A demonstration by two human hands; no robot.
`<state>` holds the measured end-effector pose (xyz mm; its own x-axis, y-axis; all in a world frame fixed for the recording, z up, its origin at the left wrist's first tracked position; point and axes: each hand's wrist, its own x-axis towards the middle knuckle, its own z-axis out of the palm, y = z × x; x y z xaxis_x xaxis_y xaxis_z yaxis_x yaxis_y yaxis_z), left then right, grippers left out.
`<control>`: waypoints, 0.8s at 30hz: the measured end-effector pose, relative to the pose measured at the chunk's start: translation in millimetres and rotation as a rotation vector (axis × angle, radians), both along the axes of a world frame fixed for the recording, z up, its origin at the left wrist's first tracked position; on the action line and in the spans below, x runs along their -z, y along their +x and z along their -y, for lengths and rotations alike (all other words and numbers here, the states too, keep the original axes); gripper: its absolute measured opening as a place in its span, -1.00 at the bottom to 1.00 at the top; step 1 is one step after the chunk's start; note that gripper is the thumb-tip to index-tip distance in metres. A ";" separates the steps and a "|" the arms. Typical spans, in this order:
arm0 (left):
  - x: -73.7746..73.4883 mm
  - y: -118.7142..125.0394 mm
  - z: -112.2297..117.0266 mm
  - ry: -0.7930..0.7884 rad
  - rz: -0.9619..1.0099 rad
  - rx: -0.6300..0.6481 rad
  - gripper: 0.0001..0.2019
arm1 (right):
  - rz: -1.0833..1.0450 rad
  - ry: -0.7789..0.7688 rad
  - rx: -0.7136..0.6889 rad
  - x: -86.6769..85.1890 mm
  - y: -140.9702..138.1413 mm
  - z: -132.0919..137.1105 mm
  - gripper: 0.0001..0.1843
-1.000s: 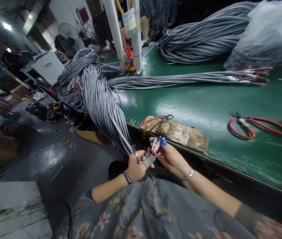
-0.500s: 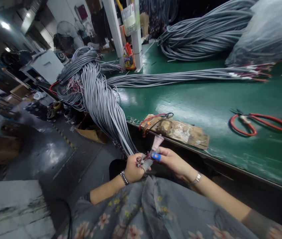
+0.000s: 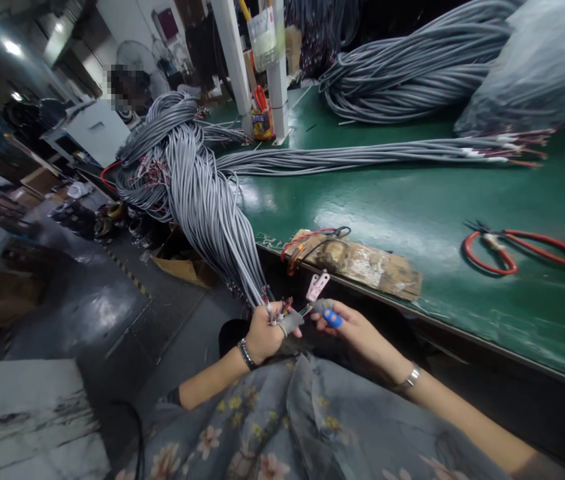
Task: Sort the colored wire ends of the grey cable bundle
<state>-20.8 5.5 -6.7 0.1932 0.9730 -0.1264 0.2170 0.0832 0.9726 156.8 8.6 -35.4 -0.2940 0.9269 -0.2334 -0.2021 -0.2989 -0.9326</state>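
Note:
My left hand is closed around the ends of a bundle of grey cables, where thin red, dark and green wires stick out. Grey tape wraps a left finger. Close by on the right, my right hand pinches at the thin wires, with blue tape on one finger and grey tape on another. From its fingertips juts a small pink clip-like tool with holes at its two ends; its lower part is hidden by the fingers.
On the green table lie a worn wooden board at the front edge, red-handled pliers, a row of grey cables and a coiled cable bundle. A white post stands at the back. A person's blurred head shows far left.
My right hand has moved slightly right, away from my left hand, and the thin wires between them now show. The pink tool has turned so its two holed ends are visible.

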 end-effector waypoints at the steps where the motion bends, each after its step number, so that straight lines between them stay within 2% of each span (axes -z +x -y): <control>1: -0.6 0.8 0.0 0.004 0.006 -0.007 -0.59 | -0.027 -0.027 -0.025 1.1 -2.1 1.2 -0.47; 6: 3.3 -1.8 -2.2 0.008 -0.006 0.043 -0.57 | -0.096 -0.079 0.005 -6.2 -17.8 1.1 -0.52; 9: 3.1 -6.8 -3.6 -0.040 -0.003 0.150 -0.57 | -0.116 -0.101 -0.076 -12.6 -22.9 -3.1 -0.52; 11: 0.9 -8.6 -3.2 -0.059 0.001 0.165 -0.56 | -0.113 -0.102 -0.106 -14.6 -24.6 -5.1 -0.52; 17: 1.4 -4.7 2.8 -0.030 0.088 -0.026 -0.53 | -0.114 -0.130 -0.028 -14.9 -27.9 -3.4 -0.56; 24: 24.3 -5.7 5.9 0.014 0.115 -0.154 -0.56 | -0.124 -0.143 0.016 -18.7 -29.2 -1.8 -0.52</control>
